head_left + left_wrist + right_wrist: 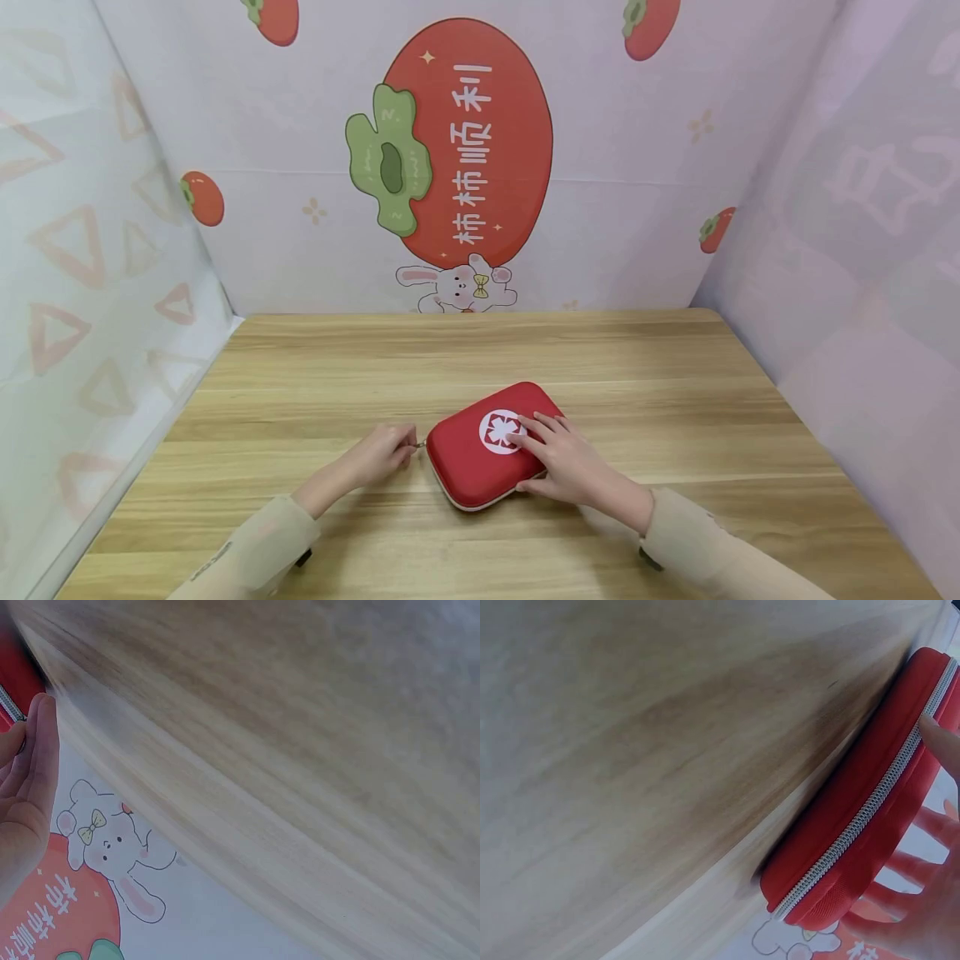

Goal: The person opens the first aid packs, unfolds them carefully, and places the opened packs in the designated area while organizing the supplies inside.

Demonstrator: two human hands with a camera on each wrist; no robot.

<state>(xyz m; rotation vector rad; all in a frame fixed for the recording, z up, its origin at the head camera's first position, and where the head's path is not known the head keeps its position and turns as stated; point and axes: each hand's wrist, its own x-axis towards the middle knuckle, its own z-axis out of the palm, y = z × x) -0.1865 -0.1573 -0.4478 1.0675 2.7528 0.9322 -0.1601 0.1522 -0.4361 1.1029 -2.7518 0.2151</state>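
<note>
A red first-aid case [468, 458] with a white round emblem lies at a slant on the wooden table. At its left corner my left hand [388, 454] pinches the small zipper pull [421, 445] between thumb and fingers. In the left wrist view only part of that hand [30, 765] shows, beside a strip of the silvery zipper [10, 707]. My right hand [566, 462] holds the case at its right end, fingers spread over the lid and thumb against the near side. The right wrist view shows the closed zipper teeth [862, 825] along the side, the thumb touching them.
The wooden table [337, 358] reaches back to a white cloth backdrop [615, 225] printed with persimmons and a rabbit. Cloth walls [97, 250] also stand at the left and right sides. Both forearms wear light sleeves [258, 542].
</note>
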